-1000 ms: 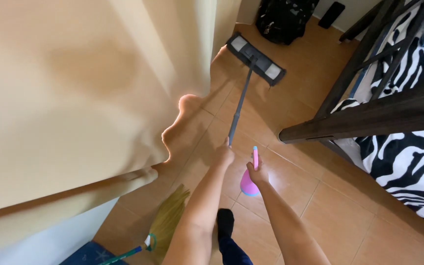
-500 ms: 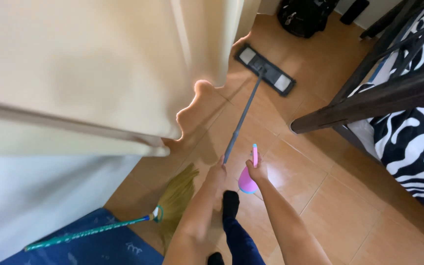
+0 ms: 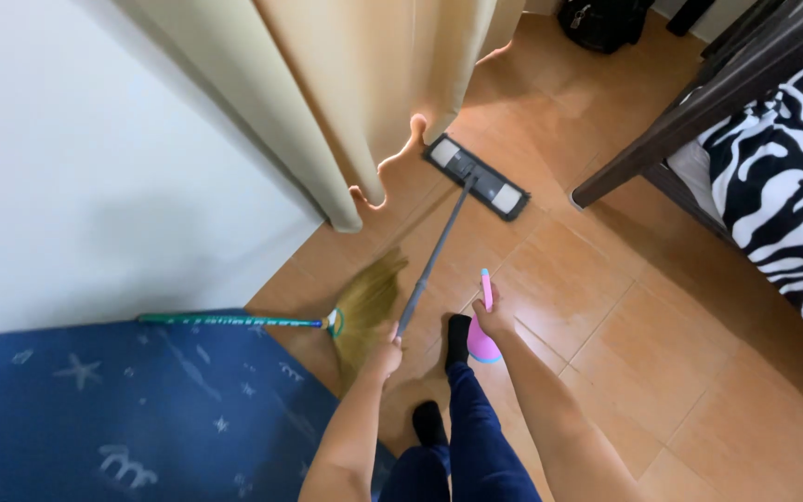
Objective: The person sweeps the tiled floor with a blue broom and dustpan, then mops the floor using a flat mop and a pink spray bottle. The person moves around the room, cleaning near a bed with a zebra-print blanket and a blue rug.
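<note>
From the head view, I have my left hand (image 3: 385,353) wrapped around the grey mop handle (image 3: 434,256), which runs forward to the flat mop head (image 3: 476,177) lying on the tiled floor (image 3: 606,307) just beside the hem of the beige curtain (image 3: 383,93). My right hand (image 3: 490,321) is closed on a pink bottle (image 3: 485,339), held upright near my leg. A straw broom (image 3: 364,302) with a teal handle lies to the left, partly on a blue mat (image 3: 141,409), its bristles close to the mop handle. I judge the mop head could snag the curtain hem, or the handle could catch the broom. The bed frame (image 3: 690,102) with zebra-patterned bedding stands well apart.
</note>
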